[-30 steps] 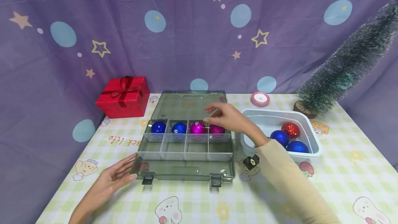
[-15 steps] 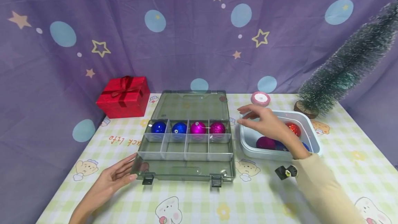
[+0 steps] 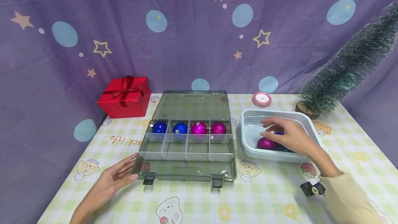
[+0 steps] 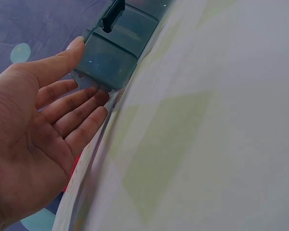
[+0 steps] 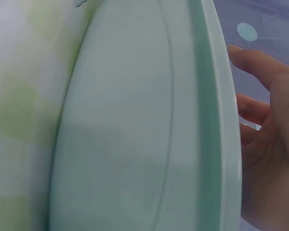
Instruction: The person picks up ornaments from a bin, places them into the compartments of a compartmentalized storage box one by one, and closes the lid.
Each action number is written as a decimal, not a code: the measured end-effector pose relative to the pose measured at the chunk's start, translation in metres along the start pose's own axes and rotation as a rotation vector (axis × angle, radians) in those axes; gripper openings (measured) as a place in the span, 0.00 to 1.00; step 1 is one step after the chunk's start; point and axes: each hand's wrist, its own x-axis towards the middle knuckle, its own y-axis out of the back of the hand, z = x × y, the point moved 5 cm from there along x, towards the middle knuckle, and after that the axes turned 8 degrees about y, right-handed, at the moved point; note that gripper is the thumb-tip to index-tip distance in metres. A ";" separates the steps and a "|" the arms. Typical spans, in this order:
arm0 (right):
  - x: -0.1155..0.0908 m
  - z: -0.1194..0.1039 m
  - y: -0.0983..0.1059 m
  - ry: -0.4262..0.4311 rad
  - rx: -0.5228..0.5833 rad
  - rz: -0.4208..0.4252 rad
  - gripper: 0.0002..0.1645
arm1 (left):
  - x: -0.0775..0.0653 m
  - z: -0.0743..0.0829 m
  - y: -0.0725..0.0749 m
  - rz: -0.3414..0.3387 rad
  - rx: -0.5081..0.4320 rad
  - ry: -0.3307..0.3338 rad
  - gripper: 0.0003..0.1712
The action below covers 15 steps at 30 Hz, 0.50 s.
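Observation:
A translucent grey compartment case [image 3: 186, 170] lies with its lid up on the table. In its back row sit a shiny blue bauble [image 3: 159, 127], a glittery blue bauble [image 3: 180, 128], a shiny pink bauble [image 3: 199, 128] and a glittery pink bauble [image 3: 218, 128], one per compartment. My left hand [image 3: 109, 182] touches the case's front left corner with extended fingers. Over the pale blue tub [image 3: 264, 154] hovers my right hand [image 3: 289, 136], fingers loosely bent and holding nothing. Inside the tub, another glittery pink bauble [image 3: 266, 143] shows; blue ones are partly hidden behind the hand.
A red gift box [image 3: 125, 96] stands at the back left. Behind the tub lies a pink ribbon roll [image 3: 261, 99]. A small frosted tree [image 3: 339, 75] rises at the back right. Two black latches stick out from the case's front, and a purple curtain hangs behind the table.
My right hand has moved right, from above the case's back row to over the tub, uncovering the glittery pink bauble in the case. My left hand has stayed at the case corner.

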 end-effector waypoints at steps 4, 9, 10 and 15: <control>-0.011 0.003 0.003 0.021 0.048 0.009 0.21 | 0.000 0.001 0.000 0.002 0.003 -0.021 0.38; -0.019 0.007 0.004 0.024 0.039 0.000 0.20 | 0.000 0.001 -0.001 0.001 -0.001 -0.039 0.37; -0.020 0.007 0.004 0.020 0.034 -0.007 0.20 | 0.000 0.000 -0.001 0.000 -0.003 -0.042 0.37; -0.023 0.008 0.003 -0.001 0.022 -0.035 0.18 | 0.000 0.000 -0.001 0.002 -0.002 -0.054 0.37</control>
